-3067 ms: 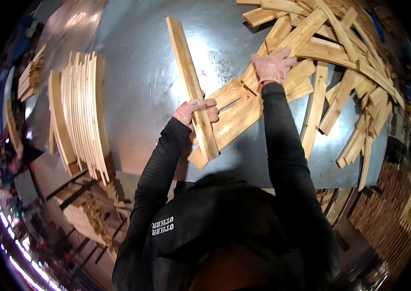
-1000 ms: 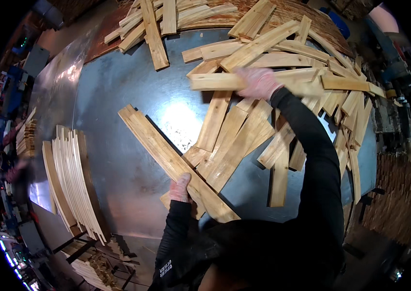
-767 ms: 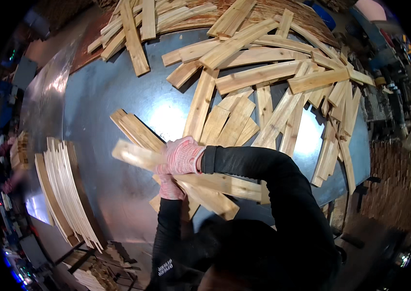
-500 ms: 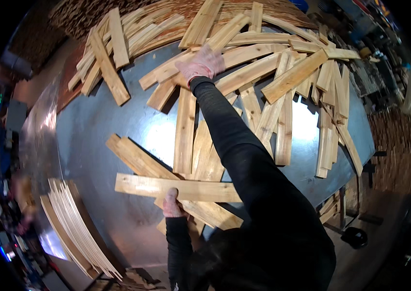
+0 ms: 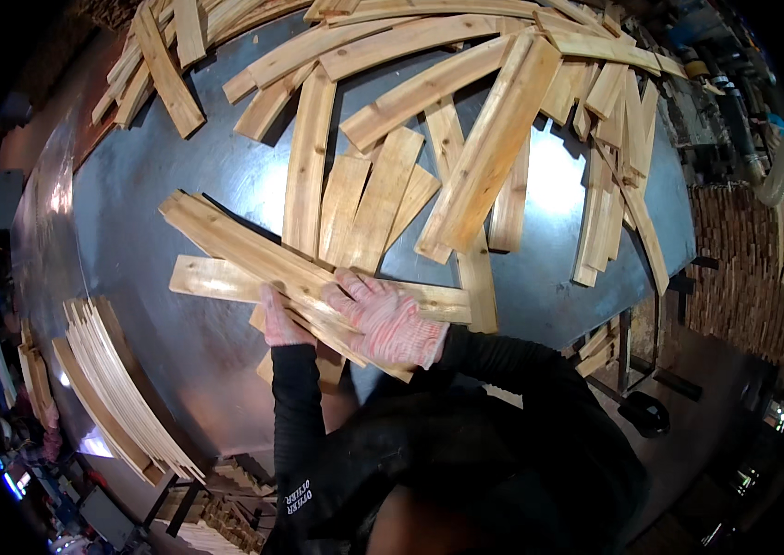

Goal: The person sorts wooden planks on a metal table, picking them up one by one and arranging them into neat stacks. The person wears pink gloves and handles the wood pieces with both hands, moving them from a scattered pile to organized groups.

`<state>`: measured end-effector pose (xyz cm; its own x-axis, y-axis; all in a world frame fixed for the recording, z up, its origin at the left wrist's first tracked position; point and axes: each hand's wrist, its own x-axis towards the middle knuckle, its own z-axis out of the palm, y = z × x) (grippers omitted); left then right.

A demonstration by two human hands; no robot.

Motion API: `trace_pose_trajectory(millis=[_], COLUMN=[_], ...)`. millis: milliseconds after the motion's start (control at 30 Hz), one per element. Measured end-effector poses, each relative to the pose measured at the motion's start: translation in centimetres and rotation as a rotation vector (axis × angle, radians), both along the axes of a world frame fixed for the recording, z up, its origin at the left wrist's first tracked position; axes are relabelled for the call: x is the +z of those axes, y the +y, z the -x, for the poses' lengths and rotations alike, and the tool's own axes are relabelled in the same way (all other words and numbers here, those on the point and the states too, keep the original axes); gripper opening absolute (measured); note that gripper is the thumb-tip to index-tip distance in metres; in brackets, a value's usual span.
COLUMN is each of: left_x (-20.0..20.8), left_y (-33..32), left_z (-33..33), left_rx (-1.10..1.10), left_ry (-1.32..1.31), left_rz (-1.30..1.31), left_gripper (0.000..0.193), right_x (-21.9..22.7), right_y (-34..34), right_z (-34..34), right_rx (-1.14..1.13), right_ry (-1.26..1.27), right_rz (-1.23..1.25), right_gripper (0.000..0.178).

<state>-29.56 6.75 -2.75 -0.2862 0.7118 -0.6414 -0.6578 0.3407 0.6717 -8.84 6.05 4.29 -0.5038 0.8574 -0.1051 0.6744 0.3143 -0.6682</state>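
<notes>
Both my hands wear pinkish-white knit gloves and meet at crossed wooden boards near the table's front. My right hand [image 5: 387, 319] is closed over a slanting board [image 5: 242, 242], its fingers bent across the upper face. That board lies over a level board [image 5: 212, 277], whose right end shows beyond my right hand. My left hand [image 5: 283, 317] grips at the crossing, thumb upward; its other fingers are hidden beneath the wood. More board ends show under my hands. Just beyond them, several short boards [image 5: 378, 203] overlap on the metal table [image 5: 244, 171].
Loose boards [image 5: 429, 88] spread over the table's far side and right. Another pile [image 5: 156, 69] sits at the far left. A row of thin boards [image 5: 124, 388] stands on edge at the near left. Stacked wood [image 5: 743, 268] rises beyond the right edge.
My right hand has come back from the far pile to beside my left hand. A slanting board now lies over the level one. The view has shifted, and another far board now slants toward me.
</notes>
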Motion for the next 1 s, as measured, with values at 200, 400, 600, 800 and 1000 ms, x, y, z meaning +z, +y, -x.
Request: trace_pose_trajectory(millis=[200,400,600,800,1000], left_x=[-0.4,-1.4,5.5,10.7,2.2], left_y=[1.0,-0.7,-1.8,1.0,-5.5], left_z=[-0.5,3.8,17.4,22.0,17.9], left_rx=[-0.012,0.087,-0.212,-0.758,-0.559], left_ry=[0.415,0.129,0.770,1.254,0.962], left_rz=[0.099,-0.054,0.178,0.470,0.035], left_gripper=[0.045,0.052,0.054,0.068,0.110], right_x=[-4.6,-3.6,1.3,-5.8,-2.2], right_y=[10.8,11.8,11.1,8.4,7.0], right_z=[-12.3,-15.4,-6.8,16.7,22.1], right_rx=[-1.230,-1.058,-0.634,0.085,0.569], right_ry=[-0.532,-0.306,0.485,0.618,-0.162], right_rz=[-0.404,-0.108,0.077,-0.221,0.140], right_gripper=[0.108,0.094,0.067,0.048,0.057])
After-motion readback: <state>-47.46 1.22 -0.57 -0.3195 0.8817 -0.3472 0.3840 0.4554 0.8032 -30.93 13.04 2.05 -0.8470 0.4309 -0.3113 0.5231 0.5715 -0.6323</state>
